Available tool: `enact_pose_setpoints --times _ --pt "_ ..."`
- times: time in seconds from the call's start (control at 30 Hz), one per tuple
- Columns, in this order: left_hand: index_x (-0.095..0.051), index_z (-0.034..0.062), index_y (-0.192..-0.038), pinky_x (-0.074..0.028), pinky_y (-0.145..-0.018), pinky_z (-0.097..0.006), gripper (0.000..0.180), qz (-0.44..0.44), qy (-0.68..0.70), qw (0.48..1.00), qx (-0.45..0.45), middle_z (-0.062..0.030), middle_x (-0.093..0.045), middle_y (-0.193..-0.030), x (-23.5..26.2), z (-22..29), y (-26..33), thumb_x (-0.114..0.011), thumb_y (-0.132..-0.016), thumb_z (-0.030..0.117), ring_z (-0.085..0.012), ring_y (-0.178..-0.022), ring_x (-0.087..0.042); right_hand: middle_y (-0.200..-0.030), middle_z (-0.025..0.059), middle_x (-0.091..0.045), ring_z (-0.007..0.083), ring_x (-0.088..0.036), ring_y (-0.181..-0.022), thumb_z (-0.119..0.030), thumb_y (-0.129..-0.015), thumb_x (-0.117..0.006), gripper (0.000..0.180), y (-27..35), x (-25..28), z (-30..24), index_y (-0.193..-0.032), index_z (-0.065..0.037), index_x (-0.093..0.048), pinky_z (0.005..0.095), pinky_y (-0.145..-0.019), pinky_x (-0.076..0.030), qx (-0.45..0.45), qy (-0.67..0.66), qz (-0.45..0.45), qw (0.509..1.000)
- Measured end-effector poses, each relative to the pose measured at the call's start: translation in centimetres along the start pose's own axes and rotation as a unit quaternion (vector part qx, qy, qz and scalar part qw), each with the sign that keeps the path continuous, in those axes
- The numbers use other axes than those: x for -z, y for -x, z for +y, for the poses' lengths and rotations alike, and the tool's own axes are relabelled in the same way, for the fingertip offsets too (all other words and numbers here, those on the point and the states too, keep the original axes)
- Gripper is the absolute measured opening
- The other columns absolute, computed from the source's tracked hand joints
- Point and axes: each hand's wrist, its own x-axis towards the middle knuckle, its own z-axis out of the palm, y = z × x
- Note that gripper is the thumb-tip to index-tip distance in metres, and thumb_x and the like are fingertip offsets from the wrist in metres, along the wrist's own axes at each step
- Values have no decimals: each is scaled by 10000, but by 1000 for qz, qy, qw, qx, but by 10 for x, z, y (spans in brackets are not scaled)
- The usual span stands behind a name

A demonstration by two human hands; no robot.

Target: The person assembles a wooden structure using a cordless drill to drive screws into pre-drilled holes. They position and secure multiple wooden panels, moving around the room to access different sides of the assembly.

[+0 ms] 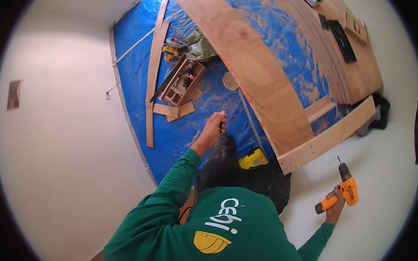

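Note:
My right hand (pixel 337 203) grips the handle of an orange cordless drill (pixel 350 190), held off to the right. The drill's bit points up and away from me. My left hand (pixel 211 131) is closed above my leg, with a small dark thing showing at the fingers that I cannot make out. Between the hands stands a wooden frame: a long wide board (pixel 259 72) joined at its near end to a narrower crosswise board (pixel 326 137), which has several small holes or screw heads. The drill is apart from that crosswise board.
A dusty blue tarp (pixel 128 81) covers the floor. A wooden tool tray (pixel 177 102) and a yellow power saw (pixel 170 53) lie left, beside long wooden strips (pixel 155 69). A yellow case (pixel 253 159) lies near my legs. Stacked boards (pixel 350 39) stand at far right.

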Motion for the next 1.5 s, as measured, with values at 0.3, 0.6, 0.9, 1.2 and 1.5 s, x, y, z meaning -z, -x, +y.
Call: enact_pose_setpoints --times 0.3,0.6,0.9,1.2,1.5 --pt "-572 14 -1416 -597 -1017 -404 308 -19 215 972 -93 -100 -674 -1201 328 98 164 -549 -1119 91 -240 -1134 -689 -733 21 -560 161 -604 -640 -119 -935 -738 238 159 -300 -58 -1124 -56 -608 310 -635 -548 28 107 -181 977" --pt "-518 -22 -1510 -500 -1194 -501 513 -47 395 889 -227 -188 -647 -1433 409 152 231 -451 -1175 361 -367 -1375 -617 -760 35 -597 180 -631 -657 -130 -923 -765 253 196 -543 -1 -1117 -49 -624 322 -652 -558 -7 214 -371 904" --pt "-511 -29 -1510 -530 -1165 -490 518 -12 415 885 -210 -217 -630 -1444 373 144 234 -457 -1168 356 -372 -1384 -607 -774 44 -623 195 -645 -646 -139 -904 -781 273 169 -616 19 -1125 -64 -638 347 -631 -574 -63 295 -422 855" --pt "-593 59 -1404 -616 -803 -273 287 88 359 925 -90 -99 -701 -1199 327 137 186 -570 -1124 121 -222 -1037 -732 -775 36 -630 194 -645 -611 -128 -903 -771 263 120 -626 36 -1120 -55 -642 344 -587 -563 -102 300 -418 852" --pt "-634 84 -1301 -586 -769 -248 227 -8 328 945 -6 -21 -688 -1076 273 151 187 -643 -1110 206 -140 -901 -691 -781 59 -624 216 -642 -590 -115 -898 -738 216 89 -629 42 -1066 -50 -620 349 -574 -563 -154 332 -359 859"
